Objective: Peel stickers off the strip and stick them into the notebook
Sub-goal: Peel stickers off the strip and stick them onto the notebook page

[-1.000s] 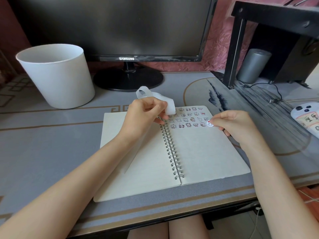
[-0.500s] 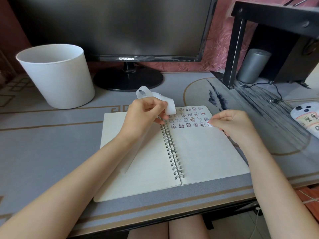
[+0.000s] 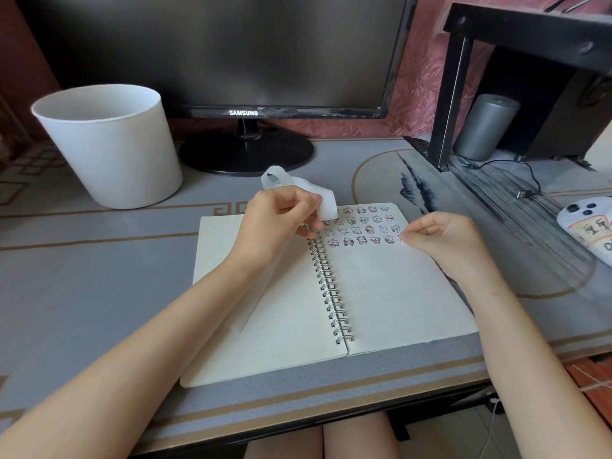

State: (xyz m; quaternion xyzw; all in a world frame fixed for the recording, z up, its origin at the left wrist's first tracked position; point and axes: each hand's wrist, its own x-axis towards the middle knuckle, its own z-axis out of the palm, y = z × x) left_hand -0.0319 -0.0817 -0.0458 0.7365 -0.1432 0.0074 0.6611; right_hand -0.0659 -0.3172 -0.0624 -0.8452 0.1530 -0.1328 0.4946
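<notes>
An open spiral notebook lies on the desk in front of me. Several small cartoon stickers sit in rows at the top of its right page. My left hand hovers over the spine and pinches a curled, translucent white sticker strip; the strip's long tail hangs down under my forearm across the left page. My right hand rests at the right edge of the sticker rows, its fingertips pressing a sticker onto the page. That sticker is mostly hidden under the fingers.
A white bucket stands at the back left. A black monitor stands behind the notebook. At the right are a black shelf frame, a grey cylinder, a cable and a phone.
My right hand has lowered the sticker from just above the page onto it, at the right end of the bottom row. My left hand and the strip have stayed still.
</notes>
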